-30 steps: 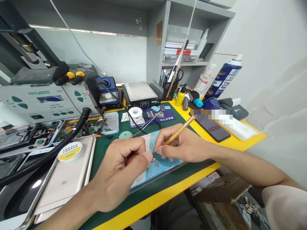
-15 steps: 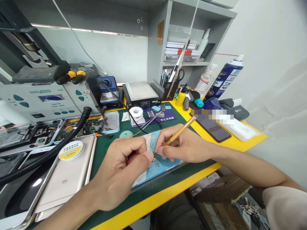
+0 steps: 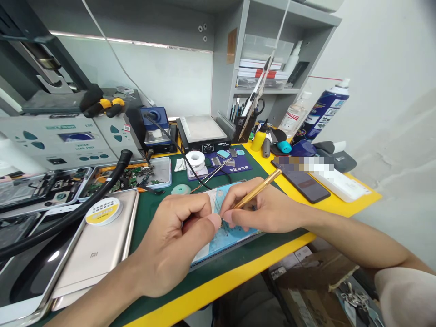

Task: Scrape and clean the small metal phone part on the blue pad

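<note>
My right hand point(image 3: 259, 210) pinches a slim gold tool point(image 3: 259, 188) like a pen, its tip down between my two thumbs. My left hand point(image 3: 173, 240) is curled in a pinch on a very small part that I cannot make out, right at the tool's tip. Both hands rest over a light blue work mat point(image 3: 231, 236) on the green bench mat point(image 3: 150, 204). The part itself is hidden by my fingers.
A gold phone back point(image 3: 91, 259) with a solder-wick reel point(image 3: 103, 211) lies at left, crossed by a black hose point(image 3: 68, 213). Behind are trays of phone parts point(image 3: 136, 175), a soldering station point(image 3: 155, 127), a hot plate point(image 3: 200, 131), tweezers point(image 3: 213, 175), a dark phone point(image 3: 303, 179) and a spray can point(image 3: 322, 113).
The view has shifted slightly; my hands hold the same pose over the blue mat, with the gold tool still at the pinch.
</note>
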A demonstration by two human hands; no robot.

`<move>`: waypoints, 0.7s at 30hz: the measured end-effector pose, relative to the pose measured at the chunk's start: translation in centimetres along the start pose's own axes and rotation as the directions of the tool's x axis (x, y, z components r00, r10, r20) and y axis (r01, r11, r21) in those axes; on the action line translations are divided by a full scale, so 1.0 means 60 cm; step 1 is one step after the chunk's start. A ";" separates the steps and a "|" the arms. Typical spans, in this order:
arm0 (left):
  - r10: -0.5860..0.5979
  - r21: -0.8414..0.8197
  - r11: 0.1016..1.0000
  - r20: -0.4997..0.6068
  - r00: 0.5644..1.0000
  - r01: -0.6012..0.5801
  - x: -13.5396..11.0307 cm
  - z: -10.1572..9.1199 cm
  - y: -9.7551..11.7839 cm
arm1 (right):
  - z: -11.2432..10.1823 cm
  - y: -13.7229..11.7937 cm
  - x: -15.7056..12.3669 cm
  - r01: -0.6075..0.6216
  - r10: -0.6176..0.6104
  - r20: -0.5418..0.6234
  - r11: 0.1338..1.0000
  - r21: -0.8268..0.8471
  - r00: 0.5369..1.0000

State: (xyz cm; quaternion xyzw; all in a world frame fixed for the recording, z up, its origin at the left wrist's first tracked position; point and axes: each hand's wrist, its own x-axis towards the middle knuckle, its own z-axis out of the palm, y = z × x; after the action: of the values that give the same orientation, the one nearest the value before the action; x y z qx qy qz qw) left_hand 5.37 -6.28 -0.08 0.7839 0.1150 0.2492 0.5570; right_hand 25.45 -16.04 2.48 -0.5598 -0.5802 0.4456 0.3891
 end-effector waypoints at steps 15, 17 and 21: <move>0.019 0.007 1.000 -0.004 1.000 -0.019 0.003 0.002 0.002 | -0.001 0.000 0.000 0.039 -0.039 0.023 0.999 -0.023 0.999; 0.016 0.009 1.000 -0.003 1.000 -0.016 0.002 0.001 0.001 | -0.001 0.002 0.000 0.047 -0.047 0.023 0.999 -0.020 0.999; 0.016 0.015 1.000 0.006 1.000 -0.016 0.001 0.000 -0.002 | -0.001 0.006 0.001 0.067 -0.067 0.027 0.998 -0.005 0.997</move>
State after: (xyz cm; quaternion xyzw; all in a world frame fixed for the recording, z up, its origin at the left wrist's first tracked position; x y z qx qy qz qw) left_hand 5.44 -6.22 -0.15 0.7897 0.1089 0.2506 0.5493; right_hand 25.59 -15.97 2.17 -0.5351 -0.6052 0.4382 0.3942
